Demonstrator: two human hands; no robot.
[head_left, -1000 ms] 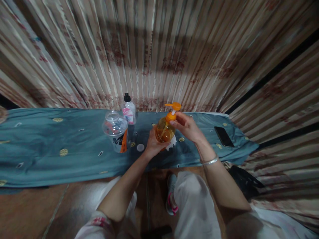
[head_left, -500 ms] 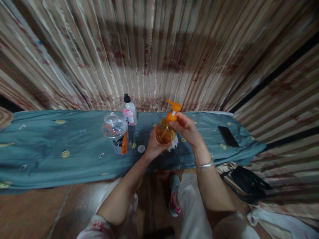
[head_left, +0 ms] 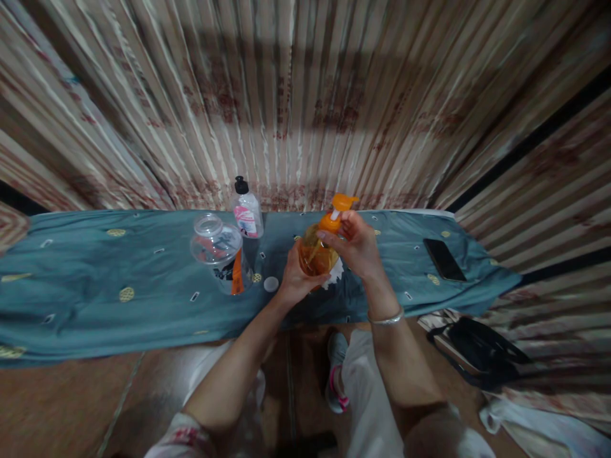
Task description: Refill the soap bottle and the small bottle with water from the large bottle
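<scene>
A clear pump bottle (head_left: 317,256) with amber liquid is tilted above the cloth-covered table. My left hand (head_left: 296,277) wraps around its body from the left and below. On its neck sits an orange pump head (head_left: 342,203), its spout pointing right. My right hand (head_left: 357,245) is closed on the pump's orange collar with thumb and fingers. Behind my hands, partly hidden, lies a white piece of paper or tissue (head_left: 335,275). Near my left hand a small round pale cap (head_left: 271,284) rests on the cloth.
A clear wide plastic container (head_left: 217,251) with an orange label part stands left, beside a clear black-capped bottle (head_left: 247,216). A black phone (head_left: 444,259) lies at the right of the teal cloth (head_left: 157,280). Pleated curtains rise behind; a black bag (head_left: 482,350) is below right.
The orange pump head has turned, its spout swinging from the left round to the right. My right hand has shifted its hold at the collar. My left hand stays around the bottle.
</scene>
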